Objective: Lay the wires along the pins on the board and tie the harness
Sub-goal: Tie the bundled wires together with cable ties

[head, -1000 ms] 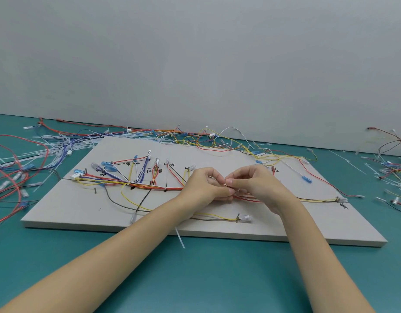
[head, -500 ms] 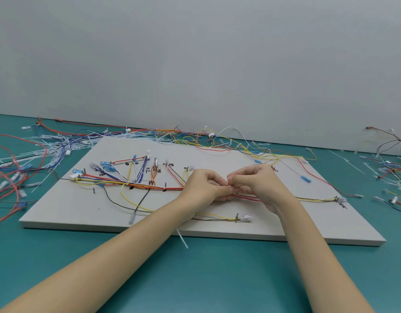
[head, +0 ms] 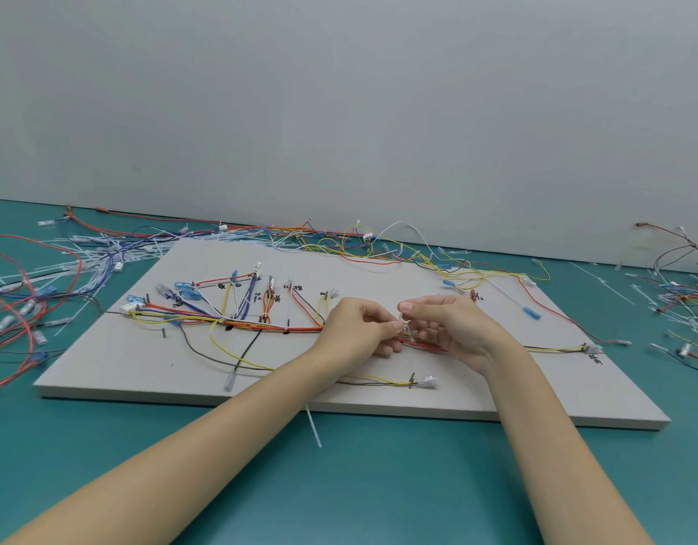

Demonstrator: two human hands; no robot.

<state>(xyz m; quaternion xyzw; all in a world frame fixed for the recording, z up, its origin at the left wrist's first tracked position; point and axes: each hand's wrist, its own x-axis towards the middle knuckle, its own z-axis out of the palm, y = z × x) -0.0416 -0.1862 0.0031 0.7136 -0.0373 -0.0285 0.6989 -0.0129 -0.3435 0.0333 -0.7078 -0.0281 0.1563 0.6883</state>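
board (head: pixel 516 387) on table (head: pixel 378 485) | harness (head: pixel 260 328) on board | loose wires (head: pixel 32 308) left, behind, right

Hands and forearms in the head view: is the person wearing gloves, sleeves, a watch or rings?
No. The left hand and the right hand are bare, with no gloves, and no rings show. Both forearms are uncovered to the frame edge: no sleeves, watch, strap or markings. The fingernails look short and unpainted.

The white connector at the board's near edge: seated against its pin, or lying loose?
Seated, as far as visible: the white connector lies flat on the board, butted against a dark pin, wires running left.
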